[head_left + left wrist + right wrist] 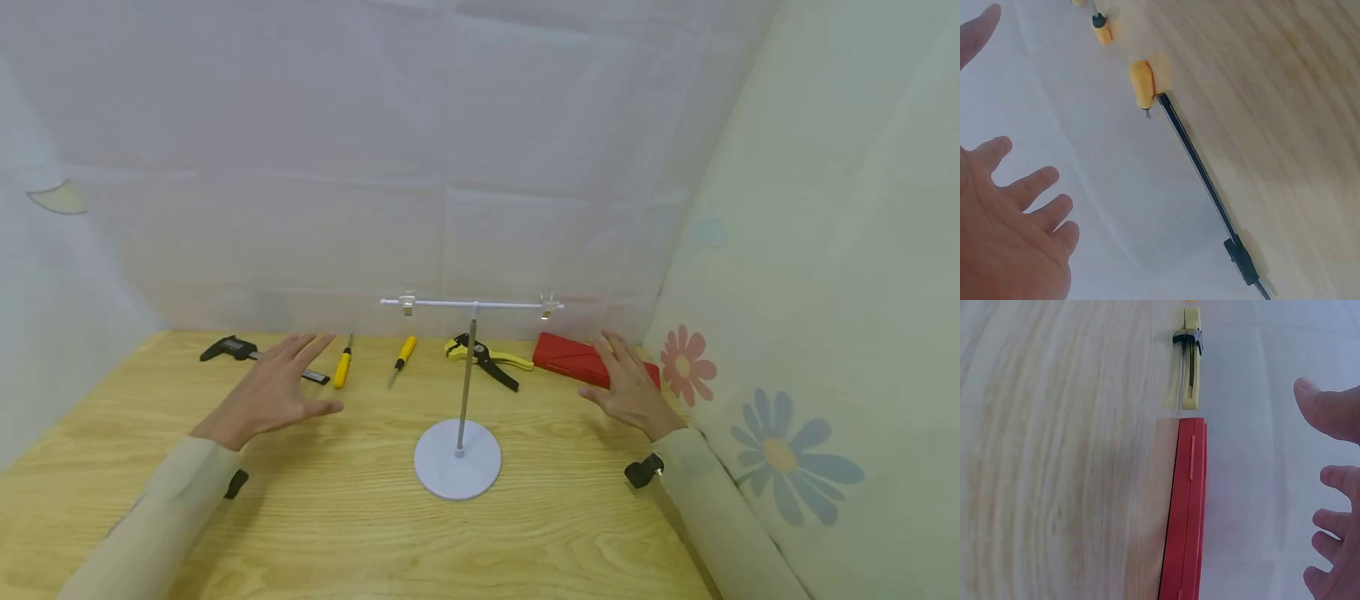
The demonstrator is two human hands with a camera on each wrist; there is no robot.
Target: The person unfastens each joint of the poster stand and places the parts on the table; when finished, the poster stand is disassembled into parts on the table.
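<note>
My left hand (277, 387) hovers open above the wooden table (360, 517), fingers spread, just in front of a black digital caliper (251, 354) and a yellow-handled screwdriver (342, 367). In the left wrist view the caliper's bar (1200, 175) and the yellow handle (1141, 81) lie beyond my spread fingers (1035, 187). My right hand (626, 387) is open too, its fingers over the near edge of a flat red case (573, 357). The right wrist view has the red case (1186, 506) edge-on, with my fingers (1335, 412) beside it. Neither hand holds anything.
A white stand (459, 458) with a round base, thin pole and crossbar (471, 305) rises mid-table between my hands. A second small yellow screwdriver (403, 354) and yellow-black pliers (483, 357) lie behind it. White walls enclose the back and left; a flowered wall (780, 454) the right.
</note>
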